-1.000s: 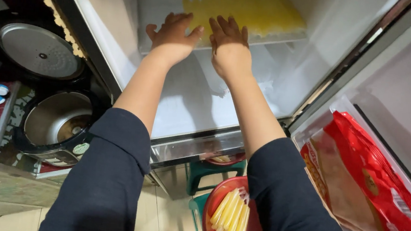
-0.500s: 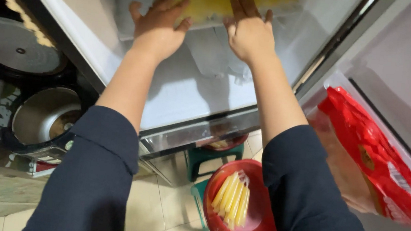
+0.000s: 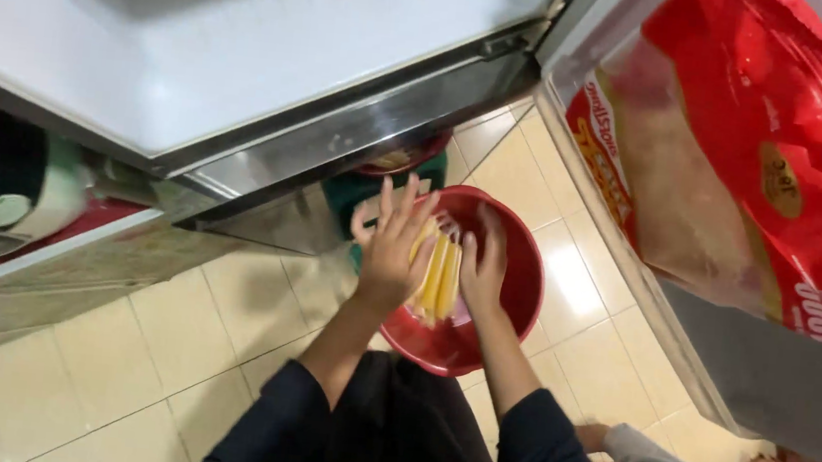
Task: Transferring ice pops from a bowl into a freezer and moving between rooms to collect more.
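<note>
An open white freezer compartment (image 3: 249, 35) is filling the top of the view, its frosted floor lying bare where it is showing, with a steel edge running along its lower front. To the right, the open door is carrying a big red plastic bag (image 3: 759, 164) standing in its shelf; a clear window in the bag is showing pale, breaded-looking pieces inside, though what they are is too blurred to tell. Below, a beige tiled floor (image 3: 150, 336) is spreading out, and at the far left a rice cooker (image 3: 3, 187) is sitting on a low counter beside the fridge. In the middle, a round red bowl (image 3: 519, 261) is resting on a green stool (image 3: 354, 195), and inside it a bundle of long yellow sticks (image 3: 436, 279) is lying side by side, roughly upright in the picture. The left hand (image 3: 391, 249) is reaching down over the bowl's left rim with its fingers spread wide apart, its grip closed on nothing, touching the left side of the sticks. The right hand (image 3: 482, 273) is lying flat just to the right of the sticks, fingers together and straight, pressing against them inside the bowl without clasping. Both arms are wearing dark sleeves.
</note>
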